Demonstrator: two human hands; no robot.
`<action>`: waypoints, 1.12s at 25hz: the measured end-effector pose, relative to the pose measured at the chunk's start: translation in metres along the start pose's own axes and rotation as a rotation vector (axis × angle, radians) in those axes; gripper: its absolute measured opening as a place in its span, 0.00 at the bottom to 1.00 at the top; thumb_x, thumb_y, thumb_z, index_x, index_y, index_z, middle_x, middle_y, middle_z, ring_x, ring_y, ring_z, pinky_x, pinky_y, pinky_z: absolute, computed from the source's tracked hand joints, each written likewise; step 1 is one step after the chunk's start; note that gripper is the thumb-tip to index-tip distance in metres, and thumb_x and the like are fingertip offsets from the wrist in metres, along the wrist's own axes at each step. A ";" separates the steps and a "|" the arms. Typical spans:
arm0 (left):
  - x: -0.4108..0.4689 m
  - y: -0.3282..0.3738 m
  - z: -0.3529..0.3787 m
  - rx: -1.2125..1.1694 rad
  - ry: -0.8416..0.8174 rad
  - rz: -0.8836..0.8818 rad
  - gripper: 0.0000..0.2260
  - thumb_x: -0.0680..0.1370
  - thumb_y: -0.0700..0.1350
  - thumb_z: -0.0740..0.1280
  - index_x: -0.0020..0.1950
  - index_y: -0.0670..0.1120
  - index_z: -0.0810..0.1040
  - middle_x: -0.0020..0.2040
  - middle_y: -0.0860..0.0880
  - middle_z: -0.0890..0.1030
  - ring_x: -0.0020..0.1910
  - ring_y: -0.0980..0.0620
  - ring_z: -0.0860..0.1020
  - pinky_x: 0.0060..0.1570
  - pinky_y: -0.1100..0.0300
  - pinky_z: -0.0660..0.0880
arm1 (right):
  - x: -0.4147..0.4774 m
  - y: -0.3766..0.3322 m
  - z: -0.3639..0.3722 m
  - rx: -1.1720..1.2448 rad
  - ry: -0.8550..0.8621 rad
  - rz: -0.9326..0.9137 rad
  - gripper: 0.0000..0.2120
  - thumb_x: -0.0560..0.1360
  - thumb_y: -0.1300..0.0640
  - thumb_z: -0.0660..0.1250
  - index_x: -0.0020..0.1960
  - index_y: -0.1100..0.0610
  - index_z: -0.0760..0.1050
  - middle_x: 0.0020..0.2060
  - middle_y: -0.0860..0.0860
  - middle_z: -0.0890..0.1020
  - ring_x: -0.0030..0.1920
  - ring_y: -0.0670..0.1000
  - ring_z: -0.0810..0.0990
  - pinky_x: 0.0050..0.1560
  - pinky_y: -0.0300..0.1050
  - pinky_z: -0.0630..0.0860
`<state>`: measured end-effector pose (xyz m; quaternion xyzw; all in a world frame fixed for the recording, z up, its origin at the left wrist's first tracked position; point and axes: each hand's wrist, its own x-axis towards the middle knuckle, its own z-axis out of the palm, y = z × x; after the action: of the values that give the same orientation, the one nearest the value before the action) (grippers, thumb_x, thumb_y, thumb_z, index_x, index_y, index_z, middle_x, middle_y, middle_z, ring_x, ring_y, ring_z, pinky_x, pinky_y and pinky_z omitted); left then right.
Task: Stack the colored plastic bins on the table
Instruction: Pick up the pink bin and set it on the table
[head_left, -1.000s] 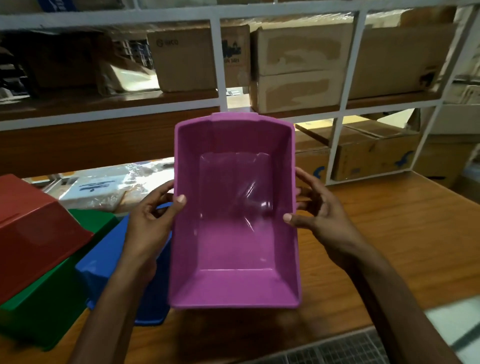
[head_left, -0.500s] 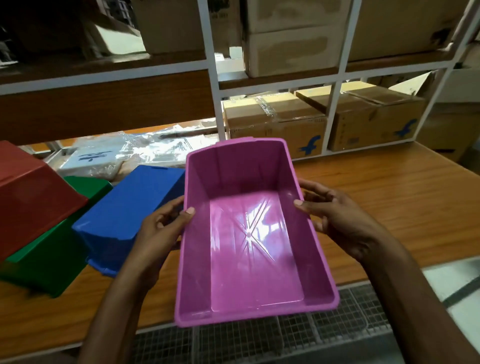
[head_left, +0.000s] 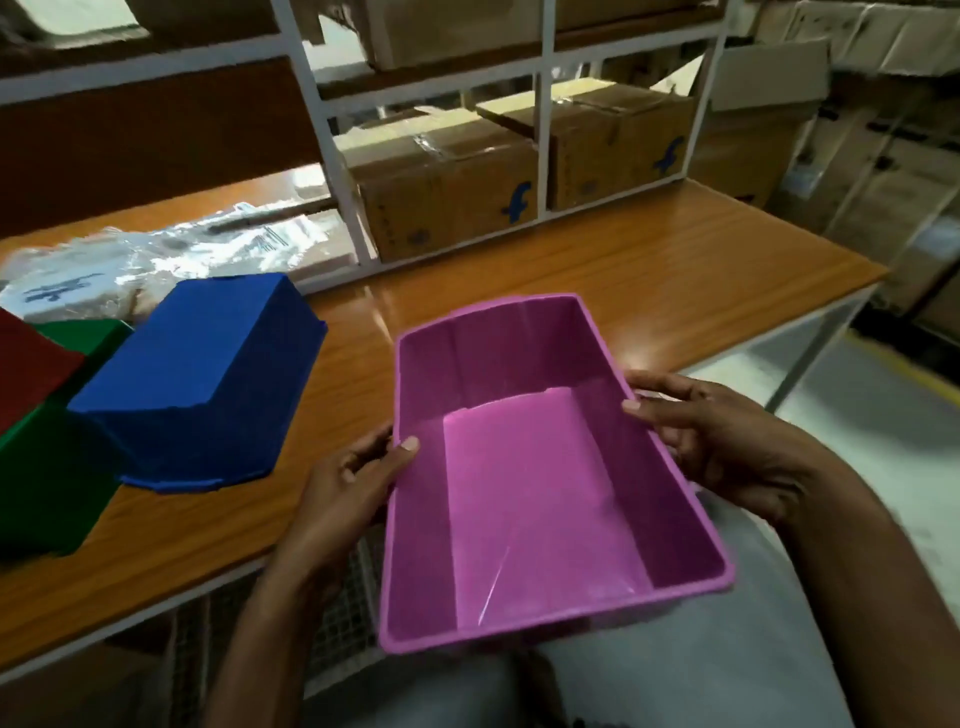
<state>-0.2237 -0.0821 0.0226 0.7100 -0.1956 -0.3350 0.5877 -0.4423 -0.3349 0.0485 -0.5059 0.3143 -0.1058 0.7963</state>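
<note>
I hold a pink plastic bin (head_left: 535, 493) open side up, level, over the near edge of the wooden table (head_left: 649, 275). My left hand (head_left: 348, 493) grips its left wall with the thumb over the rim. My right hand (head_left: 727, 441) grips the right wall the same way. To the left, a blue bin (head_left: 202, 379) lies upside down on the table. Further left a green bin (head_left: 47, 467) lies under a red bin (head_left: 26, 369), both cut off by the frame edge.
White shelving (head_left: 332, 150) stands at the back of the table with cardboard boxes (head_left: 441, 192) on it. Plastic-wrapped packets (head_left: 156, 254) lie behind the blue bin. Bare tabletop lies to the right of the pink bin. A wire mesh panel (head_left: 343, 613) hangs below the table's front edge.
The pink bin has tipped from upright to level and come down toward me, past the table's near edge. The view has tilted down and right.
</note>
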 end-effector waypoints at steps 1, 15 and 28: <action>-0.011 -0.009 0.009 -0.008 -0.043 -0.005 0.19 0.77 0.52 0.72 0.68 0.60 0.78 0.58 0.55 0.87 0.52 0.53 0.87 0.45 0.57 0.83 | -0.022 0.007 -0.006 0.000 -0.009 0.008 0.26 0.70 0.66 0.74 0.66 0.52 0.80 0.54 0.57 0.86 0.45 0.51 0.84 0.41 0.40 0.82; -0.083 -0.122 0.185 -0.078 -0.338 -0.196 0.21 0.81 0.38 0.68 0.70 0.57 0.77 0.63 0.48 0.84 0.54 0.49 0.86 0.45 0.56 0.84 | -0.208 0.154 -0.116 -0.137 0.551 -0.063 0.24 0.76 0.78 0.63 0.62 0.53 0.76 0.46 0.51 0.80 0.40 0.46 0.80 0.39 0.37 0.79; -0.130 -0.097 0.387 0.064 -0.303 0.125 0.27 0.74 0.46 0.78 0.72 0.60 0.76 0.67 0.54 0.81 0.65 0.52 0.80 0.60 0.51 0.80 | -0.271 0.141 -0.321 -0.109 0.703 -0.246 0.28 0.76 0.79 0.59 0.64 0.50 0.74 0.54 0.53 0.79 0.50 0.50 0.77 0.46 0.40 0.80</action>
<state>-0.5991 -0.2447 -0.0721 0.6563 -0.3362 -0.3945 0.5482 -0.8698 -0.3747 -0.0617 -0.5143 0.5104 -0.3508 0.5933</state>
